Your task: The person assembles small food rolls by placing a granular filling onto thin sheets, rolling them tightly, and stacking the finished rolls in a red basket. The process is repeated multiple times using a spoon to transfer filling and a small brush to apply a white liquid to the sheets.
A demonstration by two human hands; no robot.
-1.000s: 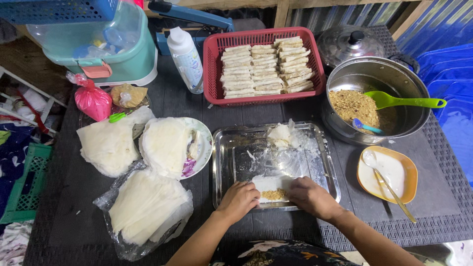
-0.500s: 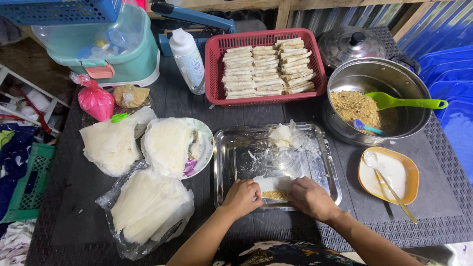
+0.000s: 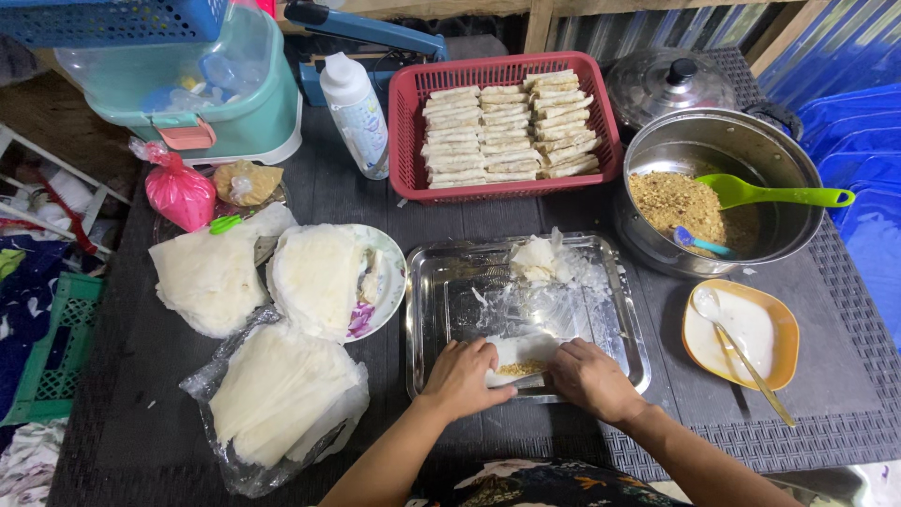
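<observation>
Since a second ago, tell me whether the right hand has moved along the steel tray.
Yes. The right hand has shifted slightly left along the steel tray, closing in over the wrapper.

We cannot see the fingertips of the left hand [image 3: 460,377] and the right hand [image 3: 589,378], because they curl over the wrapper [image 3: 522,355] and cover its 2 ends. Only a small strip of the brown filling [image 3: 519,369] shows between them. Both forearms are cut off by the bottom edge. The blue basket [image 3: 113,17] and the blue sealer [image 3: 366,28] are cut by the top edge, and the blue tubs [image 3: 868,160] by the right edge. The pot lid [image 3: 668,86] is partly hidden behind the pot [image 3: 723,192]. The contents of the pink bag [image 3: 178,192] cannot be told.
</observation>
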